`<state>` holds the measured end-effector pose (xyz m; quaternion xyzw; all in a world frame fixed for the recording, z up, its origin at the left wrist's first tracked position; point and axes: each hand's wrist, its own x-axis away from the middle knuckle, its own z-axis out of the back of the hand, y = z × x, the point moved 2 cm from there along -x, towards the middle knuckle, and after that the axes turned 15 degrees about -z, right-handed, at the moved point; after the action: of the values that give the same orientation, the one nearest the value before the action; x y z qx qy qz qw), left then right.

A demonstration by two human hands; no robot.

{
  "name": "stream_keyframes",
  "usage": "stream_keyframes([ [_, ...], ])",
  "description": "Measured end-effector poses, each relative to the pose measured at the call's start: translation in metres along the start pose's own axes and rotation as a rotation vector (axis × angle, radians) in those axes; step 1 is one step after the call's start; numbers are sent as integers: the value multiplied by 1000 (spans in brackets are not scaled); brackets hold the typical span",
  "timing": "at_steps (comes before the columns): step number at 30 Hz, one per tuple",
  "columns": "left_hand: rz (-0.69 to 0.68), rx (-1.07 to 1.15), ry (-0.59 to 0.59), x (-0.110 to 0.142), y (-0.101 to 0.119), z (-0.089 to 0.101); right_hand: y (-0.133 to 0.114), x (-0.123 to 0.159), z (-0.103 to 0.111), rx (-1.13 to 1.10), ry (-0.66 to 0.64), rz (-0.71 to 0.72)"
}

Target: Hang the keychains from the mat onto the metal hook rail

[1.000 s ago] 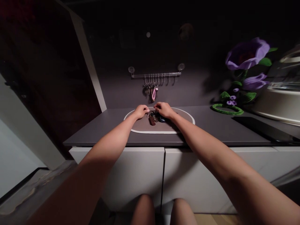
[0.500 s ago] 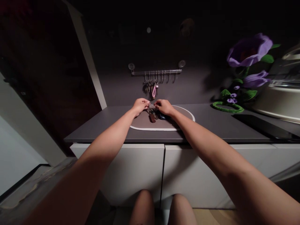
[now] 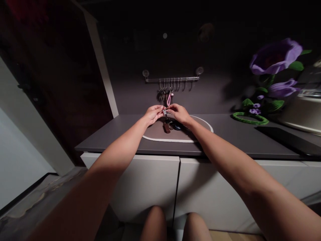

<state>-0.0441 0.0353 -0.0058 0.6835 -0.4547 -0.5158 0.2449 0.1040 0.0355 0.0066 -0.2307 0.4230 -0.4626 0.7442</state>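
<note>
My left hand (image 3: 153,113) and my right hand (image 3: 178,113) meet over an oval mat (image 3: 150,134). Pinched between their fingertips is a small silver key (image 3: 165,112), its far end hidden by the fingers. Below it on the mat lie a brown fob (image 3: 167,128), some metal keys (image 3: 171,125) and a dark rounded object (image 3: 177,126), partly covered by my right hand. Just behind my hands, several keys (image 3: 162,96) and a pink loop strap (image 3: 169,99) hang from a clear hook rail (image 3: 173,79) on the wall.
Purple felt flowers (image 3: 277,58) with a green ring base (image 3: 250,117) stand on the right of the grey counter (image 3: 120,134). Beside them are a flat black slab (image 3: 278,139) and a cream-coloured appliance (image 3: 303,113). White cabinet doors (image 3: 145,187) sit under the counter edge.
My hands have come together, and my right fingertips now meet my left ones at the silver key, which is raised a little off the pile. The view has shifted slightly.
</note>
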Motion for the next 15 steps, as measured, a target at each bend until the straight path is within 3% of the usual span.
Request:
stream_keyframes([
  [15, 27, 4, -82, 5, -1, -3, 7, -7, -2, -68, -25, 55],
])
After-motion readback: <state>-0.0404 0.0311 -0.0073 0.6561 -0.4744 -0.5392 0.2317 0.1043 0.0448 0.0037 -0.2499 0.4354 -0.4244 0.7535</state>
